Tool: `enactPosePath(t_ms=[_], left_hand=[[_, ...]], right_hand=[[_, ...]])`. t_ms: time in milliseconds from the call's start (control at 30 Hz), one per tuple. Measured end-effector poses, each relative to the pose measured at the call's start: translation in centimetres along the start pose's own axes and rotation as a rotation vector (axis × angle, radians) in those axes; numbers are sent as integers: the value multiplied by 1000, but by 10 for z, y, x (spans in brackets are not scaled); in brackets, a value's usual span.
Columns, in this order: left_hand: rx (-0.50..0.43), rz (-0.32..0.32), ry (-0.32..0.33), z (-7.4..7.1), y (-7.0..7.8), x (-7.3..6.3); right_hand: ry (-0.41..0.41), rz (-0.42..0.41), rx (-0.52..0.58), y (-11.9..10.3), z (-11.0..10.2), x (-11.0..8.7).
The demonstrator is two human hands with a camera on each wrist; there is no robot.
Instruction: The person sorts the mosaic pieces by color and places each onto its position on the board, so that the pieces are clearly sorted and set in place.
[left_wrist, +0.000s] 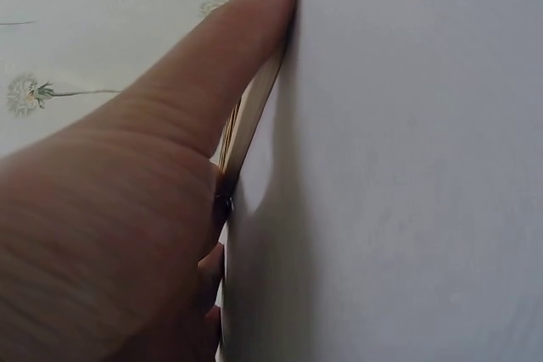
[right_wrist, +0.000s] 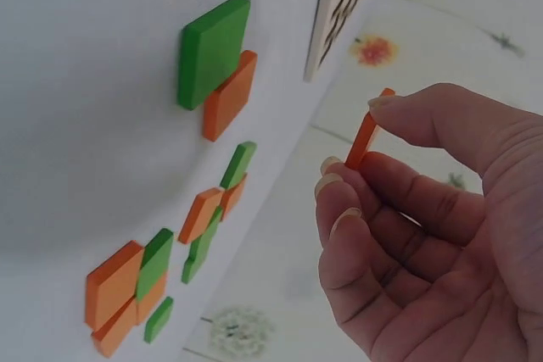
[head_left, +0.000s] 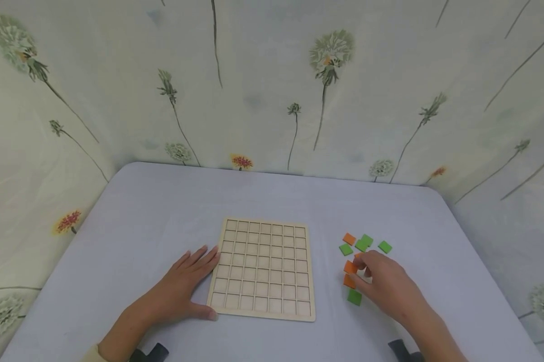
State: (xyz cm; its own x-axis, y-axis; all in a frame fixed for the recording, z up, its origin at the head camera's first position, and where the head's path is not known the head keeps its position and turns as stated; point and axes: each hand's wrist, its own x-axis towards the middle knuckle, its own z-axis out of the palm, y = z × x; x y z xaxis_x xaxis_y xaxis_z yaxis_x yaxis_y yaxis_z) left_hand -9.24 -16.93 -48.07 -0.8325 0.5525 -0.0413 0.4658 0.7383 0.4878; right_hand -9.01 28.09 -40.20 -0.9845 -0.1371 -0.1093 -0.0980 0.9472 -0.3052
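Left hand steadies the board, right hand pinches an orange tile.

At lower left, the left hand (head_left: 181, 291) lies flat with straight fingers against the board (head_left: 263, 268) edge. At lower right, the right hand (head_left: 385, 284) pinches the tile (right_wrist: 366, 131) by its thin edges above the loose tiles (head_left: 364, 244); I judge such a light pinch could let it slip down.

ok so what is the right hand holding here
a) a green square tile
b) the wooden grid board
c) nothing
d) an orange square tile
d: in the right wrist view the right hand pinches a thin orange square tile between thumb and fingertip, clear of the table, while the wooden grid board lies beside the left hand, which rests flat against its edge.
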Motion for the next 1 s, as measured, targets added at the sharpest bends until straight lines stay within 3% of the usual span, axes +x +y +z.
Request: enactPosePath(t_ms=[333, 700, 1000], left_hand=[[-32, -16, 7, 2, 0, -2], [-23, 5, 22, 7, -6, -3], [-27, 0, 18, 5, -4, -2]], right_hand=[[16, -75, -18, -21, -1, 10], [75, -257, -16, -37, -2, 22], [90, -304, 13, -40, 1, 39]])
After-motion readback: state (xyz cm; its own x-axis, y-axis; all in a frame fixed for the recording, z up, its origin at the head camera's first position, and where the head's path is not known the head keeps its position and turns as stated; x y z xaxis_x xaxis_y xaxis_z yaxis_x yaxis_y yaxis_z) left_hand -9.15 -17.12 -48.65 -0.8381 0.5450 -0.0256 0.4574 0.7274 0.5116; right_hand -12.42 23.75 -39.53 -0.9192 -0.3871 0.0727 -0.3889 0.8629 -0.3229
